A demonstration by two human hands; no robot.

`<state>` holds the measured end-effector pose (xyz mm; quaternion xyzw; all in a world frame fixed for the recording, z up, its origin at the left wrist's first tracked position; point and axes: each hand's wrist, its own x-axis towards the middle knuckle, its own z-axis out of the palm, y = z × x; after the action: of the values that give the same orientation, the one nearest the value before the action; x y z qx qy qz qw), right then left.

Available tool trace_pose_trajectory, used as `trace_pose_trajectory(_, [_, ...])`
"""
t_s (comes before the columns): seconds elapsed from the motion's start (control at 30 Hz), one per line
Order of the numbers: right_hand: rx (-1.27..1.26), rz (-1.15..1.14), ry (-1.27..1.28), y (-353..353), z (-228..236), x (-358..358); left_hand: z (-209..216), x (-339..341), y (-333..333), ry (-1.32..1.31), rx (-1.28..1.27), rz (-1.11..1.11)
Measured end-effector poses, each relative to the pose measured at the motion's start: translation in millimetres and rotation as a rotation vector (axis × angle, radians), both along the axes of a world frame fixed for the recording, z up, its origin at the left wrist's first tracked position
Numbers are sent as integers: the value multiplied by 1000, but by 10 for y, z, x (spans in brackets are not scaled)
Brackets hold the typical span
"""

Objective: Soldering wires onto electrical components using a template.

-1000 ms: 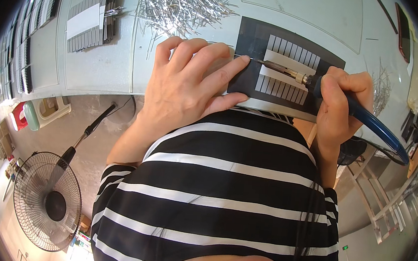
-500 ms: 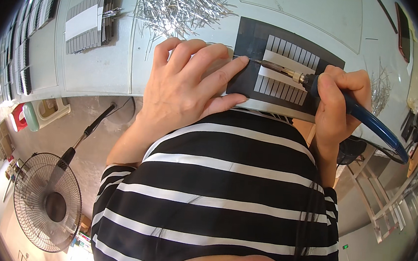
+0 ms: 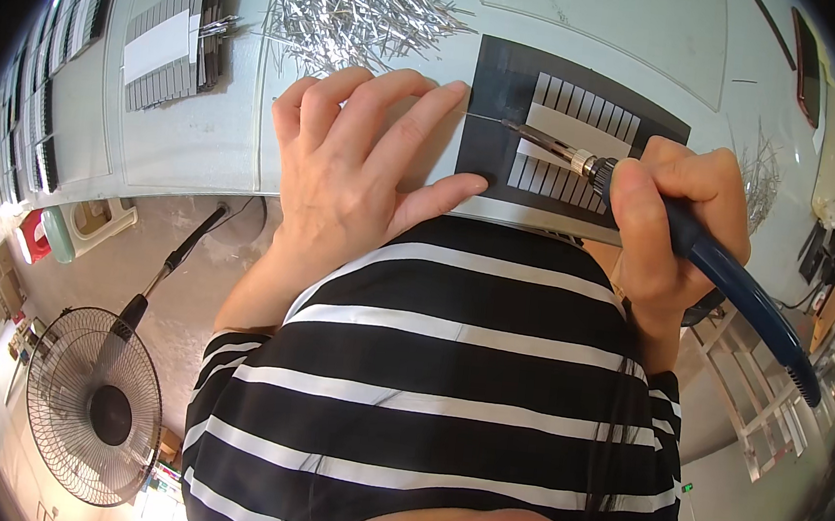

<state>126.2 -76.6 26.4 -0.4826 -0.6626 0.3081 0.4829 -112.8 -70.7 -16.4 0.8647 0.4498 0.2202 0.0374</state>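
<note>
- The right hand [image 3: 683, 221], fingers curled tight, gripped a blue-handled soldering iron [image 3: 744, 290], its tip near a thin wire [image 3: 484, 117] on a black mat [image 3: 498, 72].
- The left hand [image 3: 345, 178] spread its fingers, thumb at the mat's edge.
- A grey-striped panel [image 3: 601, 132] lay on the mat, beneath the iron's shaft.

Bright; left rim blown white; metal strips [image 3: 355, 18] glint; soft shadow by left hand [image 3: 346, 168]; surface [image 3: 197, 149] bowed; corners black.
</note>
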Motion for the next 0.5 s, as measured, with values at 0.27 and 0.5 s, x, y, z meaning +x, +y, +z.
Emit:
trace_pose_trajectory(0.27, [100,-12,-111,-42,-1,-52,-86,23,22,-73,21,111])
trace_pose_trajectory(0.5, [18,-117,219,-146,-151,48,-135,33,21,-123,25,151])
